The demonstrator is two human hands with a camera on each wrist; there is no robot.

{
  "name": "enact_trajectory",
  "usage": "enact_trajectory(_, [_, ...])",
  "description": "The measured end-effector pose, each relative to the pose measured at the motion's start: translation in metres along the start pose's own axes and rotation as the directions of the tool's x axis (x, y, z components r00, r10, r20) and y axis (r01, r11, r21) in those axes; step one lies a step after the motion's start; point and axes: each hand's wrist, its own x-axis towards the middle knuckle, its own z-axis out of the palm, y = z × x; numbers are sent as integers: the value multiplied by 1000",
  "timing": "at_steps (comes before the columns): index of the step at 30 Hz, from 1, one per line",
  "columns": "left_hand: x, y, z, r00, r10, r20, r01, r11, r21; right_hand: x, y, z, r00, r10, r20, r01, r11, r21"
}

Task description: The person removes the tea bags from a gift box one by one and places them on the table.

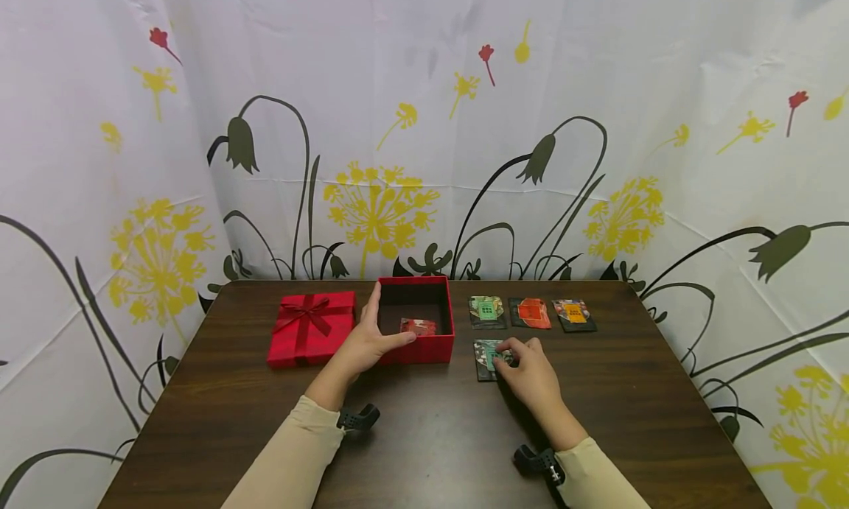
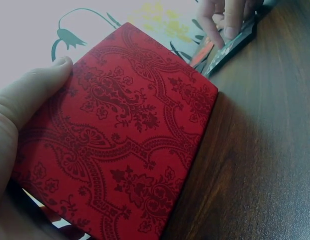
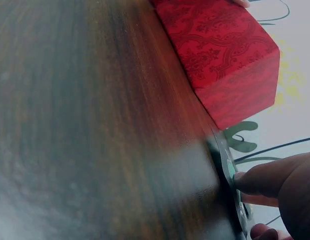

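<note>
An open red gift box [image 1: 416, 349] with a dark inside stands near the table's back edge, and a small red packet [image 1: 419, 327] lies within it. My left hand [image 1: 365, 345] grips the box at its left front corner, thumb over the front rim and fingers along the left side. To the right, my right hand [image 1: 532, 374] has its curled fingertips at the right edge of a dark packet [image 1: 486, 353] with a green label. In the right wrist view, a fingertip touches that packet [image 3: 230, 170]; part of it is hidden by the fingers.
Left of the box lies its red lid [image 1: 315, 331] with a ribbon bow. Behind the right hand sit three packets in a row: a green-labelled one [image 1: 487, 312], an orange one [image 1: 530, 313] and a yellow-labelled one [image 1: 574, 315]. A flowered curtain [image 1: 424, 126] hangs behind the wooden table [image 1: 424, 435].
</note>
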Motion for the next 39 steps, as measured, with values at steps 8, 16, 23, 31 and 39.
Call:
enact_trajectory(8, [-1,0,0,1000,1,-1,-1,1000,-4,3,4,1,1000,-14,4,14,1000,24])
enact_trajectory(16, [-1,-1,-1,1000,-3,3,3,1000,2,3,5,0,1000,-14,6,14,997,73])
enact_trajectory(23, [-1,0,-2,1000,3,3,-3,1000,-4,3,4,0,1000,-8,5,8,997,79])
enact_trajectory(31, [-1,-1,-2,1000,17,3,-17,1000,-13,6,6,0,1000,-4,-9,5,995,103])
enact_trajectory(39, [-1,1,-2,1000,12,11,-12,1000,-6,8,11,-1,999,46,-13,-42,979,199])
